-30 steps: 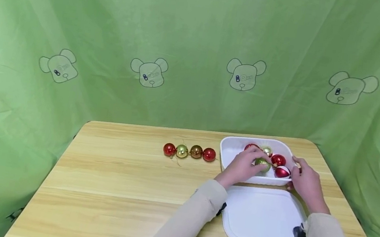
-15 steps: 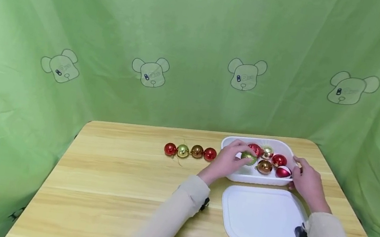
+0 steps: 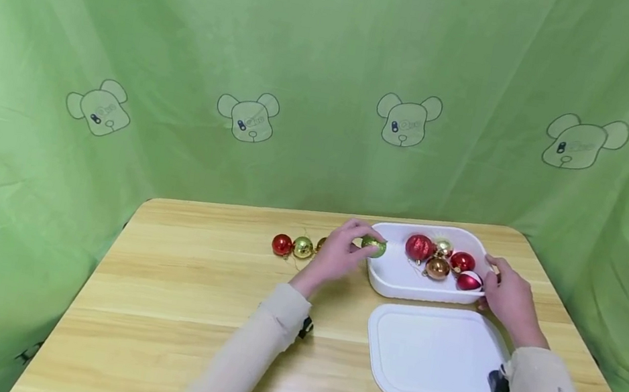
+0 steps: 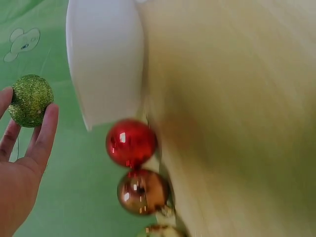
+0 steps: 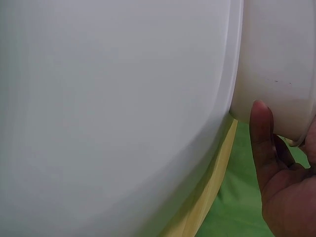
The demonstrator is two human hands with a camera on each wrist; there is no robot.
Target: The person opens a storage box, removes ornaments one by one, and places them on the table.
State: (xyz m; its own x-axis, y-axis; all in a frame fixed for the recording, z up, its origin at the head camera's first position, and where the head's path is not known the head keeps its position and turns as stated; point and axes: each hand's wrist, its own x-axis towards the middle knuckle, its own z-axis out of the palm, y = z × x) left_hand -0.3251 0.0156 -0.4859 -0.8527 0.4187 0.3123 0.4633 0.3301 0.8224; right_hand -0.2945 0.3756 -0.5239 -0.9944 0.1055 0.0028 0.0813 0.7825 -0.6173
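Note:
My left hand (image 3: 339,252) pinches a green glitter bauble (image 3: 374,246) between thumb and fingertips, at the left end of a white plastic container (image 3: 421,296). The left wrist view shows that bauble (image 4: 32,101) raised off the table. With my right hand (image 3: 510,303) I grip the container's right end; in the right wrist view one finger (image 5: 261,123) lies along its outer wall. Inside the container are several baubles, among them a red glitter one (image 3: 419,247), a bronze one (image 3: 437,268) and a red-and-white one (image 3: 469,281).
Left of the container, a row of baubles begins with a red one (image 3: 282,245) and a gold one (image 3: 303,247); my left hand covers part of it. A white lid (image 3: 437,356) lies flat in front of the container. Green cloth (image 3: 335,57) hangs behind the wooden table (image 3: 185,285).
My left hand has lifted the green bauble from among the others and carried it left to the container's left rim. The bronze bauble has come into sight. My right hand stays put.

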